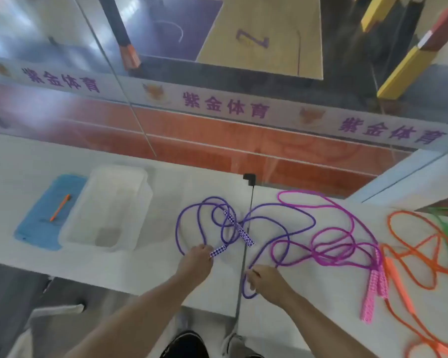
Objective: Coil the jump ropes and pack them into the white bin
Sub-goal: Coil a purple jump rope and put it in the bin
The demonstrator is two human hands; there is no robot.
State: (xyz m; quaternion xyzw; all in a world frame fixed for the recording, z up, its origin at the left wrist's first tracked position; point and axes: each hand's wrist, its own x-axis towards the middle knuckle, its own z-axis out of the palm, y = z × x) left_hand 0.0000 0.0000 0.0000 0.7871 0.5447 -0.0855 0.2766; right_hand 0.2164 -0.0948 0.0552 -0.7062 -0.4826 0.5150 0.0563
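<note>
From the head view, the left hand (pixel 197 262) gripped one checkered handle (pixel 218 250) of the purple jump rope (pixel 282 229), while the right hand (pixel 265 280) pinched its cord near the bench (pixel 140 270) front edge. The loose loops spread ahead, between both hands. The white bin (pixel 109 210) stood empty to the left, nearer the left hand.

A long purple cord jump rope (pixel 246 228) with checkered purple-and-white handles sprawls in loose uncoiled loops just right of the translucent white plastic bin (pixel 109 210), which stands upright
</note>
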